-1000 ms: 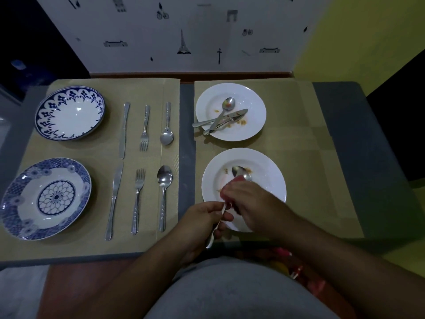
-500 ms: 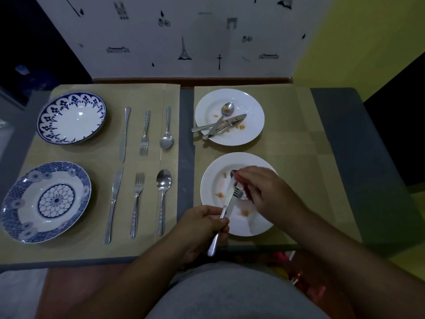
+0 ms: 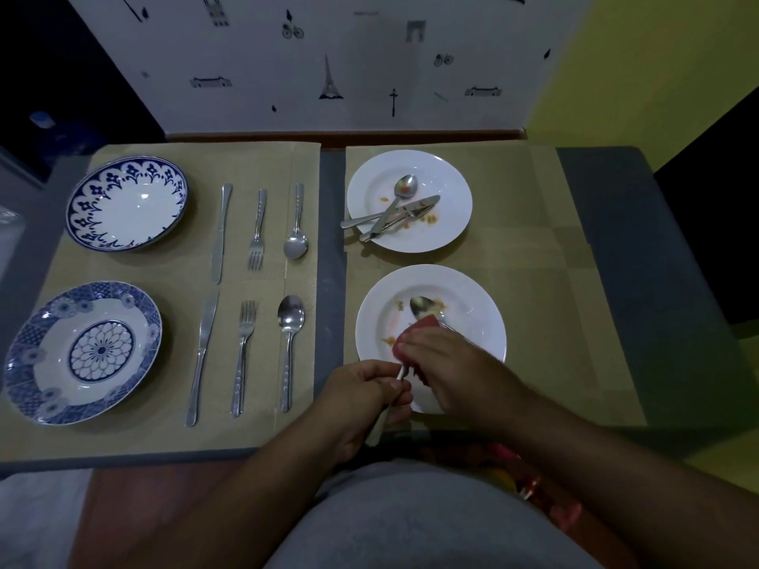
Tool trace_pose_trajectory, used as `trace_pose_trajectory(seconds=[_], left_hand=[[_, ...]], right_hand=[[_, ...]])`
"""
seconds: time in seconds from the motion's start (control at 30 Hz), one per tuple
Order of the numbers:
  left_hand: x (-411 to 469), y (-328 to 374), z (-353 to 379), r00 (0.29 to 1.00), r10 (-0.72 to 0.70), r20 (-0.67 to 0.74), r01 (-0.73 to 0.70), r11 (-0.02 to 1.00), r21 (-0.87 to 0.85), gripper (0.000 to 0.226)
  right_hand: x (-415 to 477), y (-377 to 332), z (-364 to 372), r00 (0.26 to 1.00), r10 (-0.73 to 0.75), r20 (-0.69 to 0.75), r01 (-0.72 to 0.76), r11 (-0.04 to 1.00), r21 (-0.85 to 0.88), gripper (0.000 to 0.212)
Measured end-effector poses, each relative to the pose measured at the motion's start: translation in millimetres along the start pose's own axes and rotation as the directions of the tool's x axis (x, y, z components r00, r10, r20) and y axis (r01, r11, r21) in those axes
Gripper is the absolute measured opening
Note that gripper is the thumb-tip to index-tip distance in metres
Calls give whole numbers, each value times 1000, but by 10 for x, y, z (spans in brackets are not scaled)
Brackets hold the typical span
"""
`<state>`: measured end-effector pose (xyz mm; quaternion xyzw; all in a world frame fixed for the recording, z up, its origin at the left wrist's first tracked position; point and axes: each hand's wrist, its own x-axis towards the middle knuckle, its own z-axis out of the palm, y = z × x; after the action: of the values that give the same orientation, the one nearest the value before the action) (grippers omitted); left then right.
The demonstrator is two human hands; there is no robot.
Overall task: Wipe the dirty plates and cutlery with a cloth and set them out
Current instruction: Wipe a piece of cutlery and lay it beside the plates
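My left hand [image 3: 365, 398] grips the handle of a fork [image 3: 376, 431] just in front of my body. My right hand [image 3: 460, 371] pinches a red cloth [image 3: 415, 334] around the fork's upper part, hiding its tines. Both hands hover over the near edge of a white plate [image 3: 484, 318] with orange food smears and a dirty spoon [image 3: 423, 308] lying on it. Behind it, a second white plate [image 3: 447, 186] carries food bits and a crossed spoon, knife and fork [image 3: 390, 215].
On the left mat [image 3: 267, 166] lie two blue-patterned plates [image 3: 125, 203] [image 3: 82, 351], each with a knife, fork and spoon laid in a row beside it [image 3: 244, 342]. A grey strip of table [image 3: 330, 240] separates the two mats. A white wall stands behind the table.
My right hand has slid the cloth back down the fork toward my left hand, covering the tines that showed half a second ago. The spoon on the near plate is now uncovered.
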<state>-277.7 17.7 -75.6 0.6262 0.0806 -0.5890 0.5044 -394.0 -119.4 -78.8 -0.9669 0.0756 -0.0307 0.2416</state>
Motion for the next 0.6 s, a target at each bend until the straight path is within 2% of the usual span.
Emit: trace_pose_trajectory(seconds=[0.07,0.2,0.3,0.47,0.6], left_hand=[[8,-27,-24,1000,9,-11,-9,1000,16,18],[23,-76,-41,999,13,-38,-9,993,116,15],[45,-83,-27,999,24,-48,-16,985,169,14],[110,-8,87,991,98,-87,-75,968,238,11],[193,65,291,993,96,-73,-78,972,222,9]], right_hand=[[23,70,22,1000,-4,14,4,1000,13,29],[232,435,-61,971,236,-39,-234,972,32,14],[174,638,-157,915,369,-160,-360,929,81,26],[-28,638,-231,923,325,-206,-305,944,126,29],[-138,628,-284,916,332,-224,-300,940,165,31]])
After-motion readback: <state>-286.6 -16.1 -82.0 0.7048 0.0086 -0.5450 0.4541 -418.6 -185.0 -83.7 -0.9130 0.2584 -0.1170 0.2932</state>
